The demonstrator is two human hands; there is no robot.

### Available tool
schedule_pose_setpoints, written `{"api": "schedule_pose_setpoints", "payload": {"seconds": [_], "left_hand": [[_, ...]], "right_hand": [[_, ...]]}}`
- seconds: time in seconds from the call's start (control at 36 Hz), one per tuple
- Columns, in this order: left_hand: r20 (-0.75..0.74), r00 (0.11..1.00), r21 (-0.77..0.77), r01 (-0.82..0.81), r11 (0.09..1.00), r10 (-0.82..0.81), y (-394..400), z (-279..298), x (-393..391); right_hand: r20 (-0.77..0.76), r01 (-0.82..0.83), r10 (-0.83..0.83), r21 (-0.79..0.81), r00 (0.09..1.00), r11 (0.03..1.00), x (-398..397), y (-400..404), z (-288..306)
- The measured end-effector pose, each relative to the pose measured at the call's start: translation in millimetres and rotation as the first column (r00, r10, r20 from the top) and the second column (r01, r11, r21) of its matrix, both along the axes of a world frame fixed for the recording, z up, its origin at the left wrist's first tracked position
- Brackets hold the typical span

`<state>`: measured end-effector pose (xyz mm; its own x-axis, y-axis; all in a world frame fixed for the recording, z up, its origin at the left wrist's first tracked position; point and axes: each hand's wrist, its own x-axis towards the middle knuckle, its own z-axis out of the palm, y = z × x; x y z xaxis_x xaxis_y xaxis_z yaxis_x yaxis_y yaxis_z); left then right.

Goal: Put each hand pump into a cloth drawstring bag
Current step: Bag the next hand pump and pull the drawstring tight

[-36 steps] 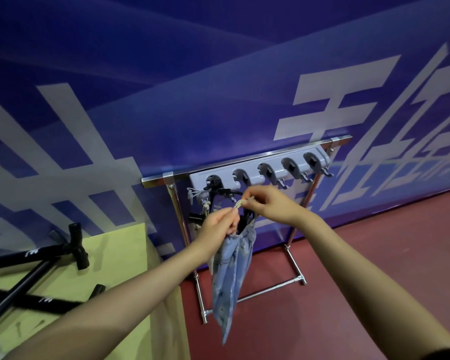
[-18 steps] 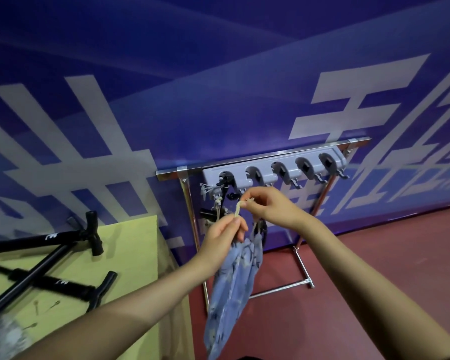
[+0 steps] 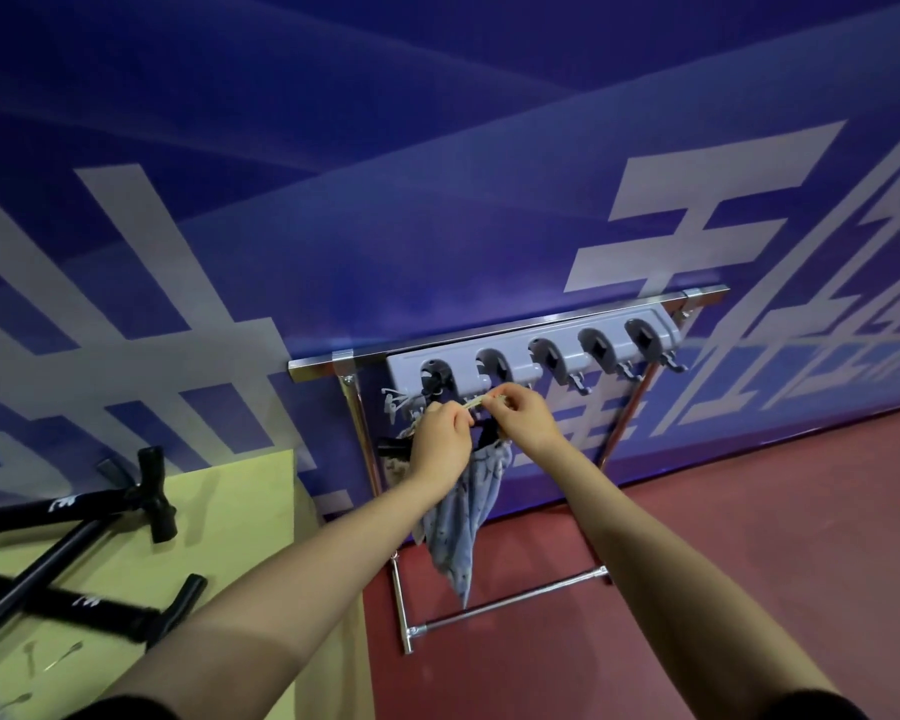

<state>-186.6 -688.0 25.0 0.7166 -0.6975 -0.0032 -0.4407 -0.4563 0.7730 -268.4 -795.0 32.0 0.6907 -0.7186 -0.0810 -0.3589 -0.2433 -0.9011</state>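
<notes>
I am partway through. One pump looks bagged: a blue patterned cloth bag [image 3: 463,517] hangs below the grey holder [image 3: 531,350] on the metal rack [image 3: 333,363], with something dark showing at its mouth, which I take to be the pump's handle, though my hands hide most of it. My left hand [image 3: 440,444] and my right hand [image 3: 526,420] sit just under the holder, and both pinch the pale drawstring [image 3: 473,403], which runs taut between my fingers [image 3: 466,415]. I judge I am closing or tying the bag, so this one is nearly done.

Work is left. To the left of the rack, on the yellow worktop [image 3: 250,491], three black pumps [image 3: 74,504] lie crossed, bare and unbagged. I see no spare bags from here.

The bag is soft, thin and limp, tapering to a point well below the holder, and it hangs free of the floor.
</notes>
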Motion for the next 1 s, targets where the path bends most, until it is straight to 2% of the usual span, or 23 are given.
{"api": "schedule_pose_setpoints", "payload": {"seconds": [0.11,0.19,0.28,0.36,0.5,0.56,0.61,0.67,0.78,0.92,1.0], "left_hand": [[0.039,0.999,0.070,-0.027,0.997,0.024,-7.0,-0.7,0.2],[0.013,1.000,0.192,-0.030,0.981,0.028,-15.3,-0.7,1.7],[-0.044,0.999,0.242,-0.016,0.970,0.027,-19.3,-2.7,3.0],[-0.159,0.986,0.225,-0.023,0.974,0.060,-21.0,-10.4,7.8],[-0.262,0.964,0.181,-0.004,0.983,0.052,-25.8,-20.8,12.9],[-0.363,0.931,0.122,-0.006,0.992,0.050,-26.5,-27.3,15.4],[-0.444,0.895,0.081,-0.004,0.997,0.039,-25.4,-33.2,17.4],[-0.474,0.880,0.065,0.006,0.998,0.025,-23.6,-32.8,17.6],[-0.492,0.871,0.043,0.028,0.999,-0.003,-21.5,-31.4,17.6],[-0.487,0.873,0.017,0.045,0.999,-0.031,-20.1,-32.8,18.6],[-0.467,0.883,0.014,0.066,0.998,-0.052,-18.1,-32.6,17.8]], "right_hand": [[-0.044,-0.019,0.019,0.010,0.999,1.000,6.0,-7.4,-6.0],[-0.068,-0.041,0.040,-0.005,0.997,0.999,7.3,-9.0,-10.8],[-0.072,-0.052,0.052,0.002,0.996,0.999,7.1,-8.7,-17.6],[-0.053,-0.038,0.039,0.031,0.998,0.999,6.8,-6.9,-22.4],[-0.028,-0.059,0.061,0.087,0.998,0.994,4.7,-5.9,-26.8],[-0.018,-0.065,0.068,0.133,0.998,0.989,1.3,-7.9,-29.8],[-0.008,-0.005,0.006,0.205,1.000,0.979,-4.0,-11.3,-35.8],[-0.002,0.117,-0.122,0.294,0.993,0.949,-11.1,-15.7,-45.4],[-0.085,0.376,-0.375,0.402,0.923,0.835,-33.1,-21.8,-72.6],[-0.221,0.486,-0.440,0.538,0.870,0.689,-52.1,-17.0,-105.1],[-0.259,0.514,-0.451,0.548,0.854,0.660,-52.4,-12.9,-119.3]]}}
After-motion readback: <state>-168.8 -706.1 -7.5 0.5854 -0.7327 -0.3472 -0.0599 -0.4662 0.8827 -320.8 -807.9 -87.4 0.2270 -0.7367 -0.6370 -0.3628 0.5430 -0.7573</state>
